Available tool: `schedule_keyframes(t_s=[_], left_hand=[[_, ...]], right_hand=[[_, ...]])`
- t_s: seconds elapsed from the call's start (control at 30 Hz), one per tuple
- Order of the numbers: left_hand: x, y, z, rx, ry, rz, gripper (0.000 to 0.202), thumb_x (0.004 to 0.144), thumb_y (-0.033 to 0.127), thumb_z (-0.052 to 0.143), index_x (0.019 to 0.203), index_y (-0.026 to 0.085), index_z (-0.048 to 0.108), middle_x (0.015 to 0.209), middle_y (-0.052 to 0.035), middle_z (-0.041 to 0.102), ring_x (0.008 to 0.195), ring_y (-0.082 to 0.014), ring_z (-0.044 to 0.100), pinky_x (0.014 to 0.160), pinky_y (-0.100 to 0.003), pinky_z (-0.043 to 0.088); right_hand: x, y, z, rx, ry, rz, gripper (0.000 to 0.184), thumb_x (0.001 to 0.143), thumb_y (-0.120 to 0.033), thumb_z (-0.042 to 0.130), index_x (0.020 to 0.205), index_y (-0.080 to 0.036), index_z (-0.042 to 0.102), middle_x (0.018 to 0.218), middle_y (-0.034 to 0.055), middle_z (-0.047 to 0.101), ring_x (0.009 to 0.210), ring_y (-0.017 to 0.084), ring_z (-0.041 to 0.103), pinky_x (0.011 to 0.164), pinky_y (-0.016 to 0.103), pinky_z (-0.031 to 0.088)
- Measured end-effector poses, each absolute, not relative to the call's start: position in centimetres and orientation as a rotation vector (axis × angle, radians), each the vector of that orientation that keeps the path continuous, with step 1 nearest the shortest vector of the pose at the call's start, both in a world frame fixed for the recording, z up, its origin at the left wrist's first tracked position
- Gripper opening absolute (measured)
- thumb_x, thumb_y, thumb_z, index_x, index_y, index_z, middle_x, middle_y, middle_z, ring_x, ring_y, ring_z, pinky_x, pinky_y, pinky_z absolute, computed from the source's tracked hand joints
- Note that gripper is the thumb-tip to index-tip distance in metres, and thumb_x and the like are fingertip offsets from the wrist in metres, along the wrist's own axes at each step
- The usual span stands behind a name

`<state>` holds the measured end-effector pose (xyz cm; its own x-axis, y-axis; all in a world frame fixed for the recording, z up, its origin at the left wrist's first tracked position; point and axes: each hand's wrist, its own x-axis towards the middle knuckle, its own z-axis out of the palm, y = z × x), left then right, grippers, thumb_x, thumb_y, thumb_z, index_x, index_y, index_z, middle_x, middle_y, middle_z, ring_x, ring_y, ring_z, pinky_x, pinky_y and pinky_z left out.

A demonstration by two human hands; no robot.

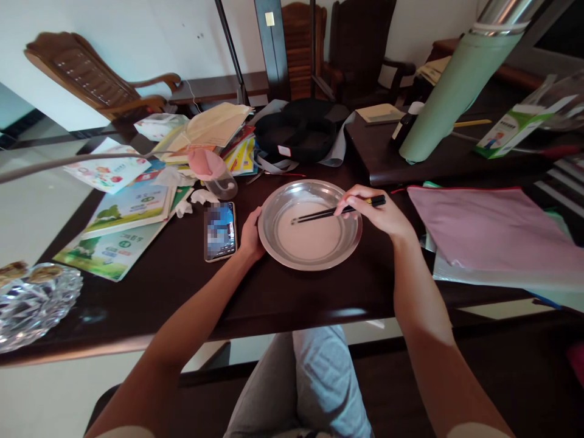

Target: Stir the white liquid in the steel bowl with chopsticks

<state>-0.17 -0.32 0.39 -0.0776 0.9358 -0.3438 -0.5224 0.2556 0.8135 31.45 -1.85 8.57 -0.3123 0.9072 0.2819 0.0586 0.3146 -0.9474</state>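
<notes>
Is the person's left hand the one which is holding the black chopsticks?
No, the right hand holds the chopsticks, while the left hand is at the side of the metal bowl.

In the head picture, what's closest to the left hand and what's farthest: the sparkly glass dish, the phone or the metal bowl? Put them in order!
1. Metal bowl: nearest, touching the left hand on its right side.
2. Phone: just left of the hand.
3. Glass dish: farthest, way over on the left.
</notes>
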Motion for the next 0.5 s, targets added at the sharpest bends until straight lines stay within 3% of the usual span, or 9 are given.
schedule_keyframes(t_s=[0.13, 0.27, 0.43, 0.5], left_hand=[[-0.2, -0.2, 0.2, 0.517, 1.042, 1.282, 0.043, 0.082, 0.063, 0.093, 0.096, 0.024, 0.083, 0.093, -0.0066, 0.088, 0.114, -0.037, 0.086, 0.107, -0.049, 0.068], [-0.3, -0.2, 0.1, 0.507, 1.039, 1.288, 0.041, 0.083, 0.062, 0.093, 0.093, 0.024, 0.082, 0.092, -0.0061, 0.088, 0.113, -0.0372, 0.086, 0.106, -0.049, 0.069], [-0.3, -0.2, 0.2, 0.503, 1.047, 1.28, 0.04, 0.085, 0.061, 0.092, 0.096, 0.024, 0.082, 0.093, -0.0059, 0.088, 0.115, -0.0372, 0.086, 0.108, -0.05, 0.069], [-0.3, -0.2, 0.2, 0.499, 1.049, 1.281, 0.039, 0.085, 0.06, 0.092, 0.096, 0.024, 0.082, 0.095, -0.0062, 0.089, 0.116, -0.0374, 0.086, 0.108, -0.05, 0.069]], right_hand=[[33.1, -1.8, 8.5, -0.92, -1.503, 1.02, 0.052, 0.099, -0.074, 0.088, 0.091, -0.024, 0.082, 0.074, 0.0032, 0.082, 0.063, 0.015, 0.072, 0.056, 0.028, 0.053], [33.4, -2.1, 8.4, -0.878, -1.452, 1.134, 0.054, 0.096, -0.077, 0.089, 0.088, -0.025, 0.08, 0.061, 0.0003, 0.075, 0.053, 0.016, 0.065, 0.05, 0.028, 0.05], [31.4, -1.8, 8.5, -0.878, -1.647, 1.137, 0.055, 0.099, -0.076, 0.086, 0.088, -0.023, 0.085, 0.087, 0.0071, 0.088, 0.071, 0.017, 0.077, 0.061, 0.029, 0.057], [31.7, -1.7, 8.5, -0.914, -1.626, 1.048, 0.054, 0.1, -0.075, 0.086, 0.087, -0.023, 0.085, 0.087, 0.0068, 0.088, 0.071, 0.016, 0.077, 0.061, 0.028, 0.057]])
